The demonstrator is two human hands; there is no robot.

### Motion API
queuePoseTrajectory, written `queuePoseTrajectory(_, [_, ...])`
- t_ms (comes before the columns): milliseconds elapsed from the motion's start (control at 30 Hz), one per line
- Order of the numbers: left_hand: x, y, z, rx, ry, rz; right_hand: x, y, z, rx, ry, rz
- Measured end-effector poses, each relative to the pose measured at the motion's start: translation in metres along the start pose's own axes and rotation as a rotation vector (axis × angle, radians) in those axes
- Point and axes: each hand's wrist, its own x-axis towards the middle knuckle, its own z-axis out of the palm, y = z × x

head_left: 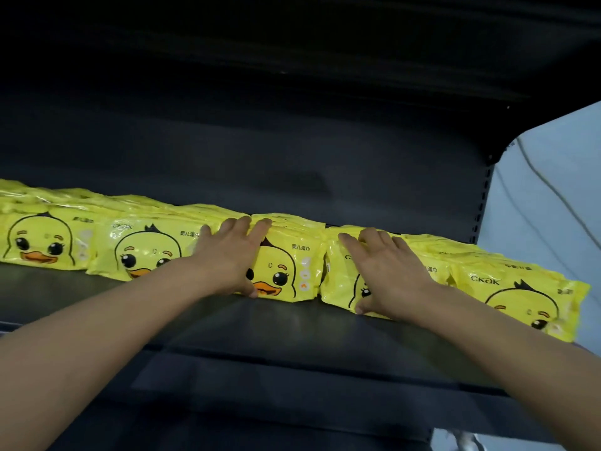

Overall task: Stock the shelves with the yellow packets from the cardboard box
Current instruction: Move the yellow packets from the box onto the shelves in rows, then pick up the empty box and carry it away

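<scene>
A row of yellow packets with a duck face stands upright along a dark shelf [276,323], from far left to far right. My left hand [232,255] lies flat with spread fingers on the front of the middle packet [286,265], thumb at its lower edge. My right hand [387,271] lies flat on the neighbouring packet [338,281] to the right, fingers over its top edge, thumb near its bottom. Further packets stand at the left [42,239] and at the right end [520,297]. No cardboard box is in view.
The shelf's dark back panel [260,164] and the underside of the shelf above [292,43] enclose the space. A perforated upright [481,203] ends the shelf at the right, with a pale wall and a cable [553,196] beyond. A lower shelf edge [292,372] runs below my forearms.
</scene>
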Motion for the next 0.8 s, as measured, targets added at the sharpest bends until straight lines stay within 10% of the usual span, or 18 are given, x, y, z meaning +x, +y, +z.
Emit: queuePoseTrajectory(800, [-0.076,0.068,-0.071,-0.06,0.005,0.067,-0.092,0.037,-0.04,0.364,0.103,-0.022])
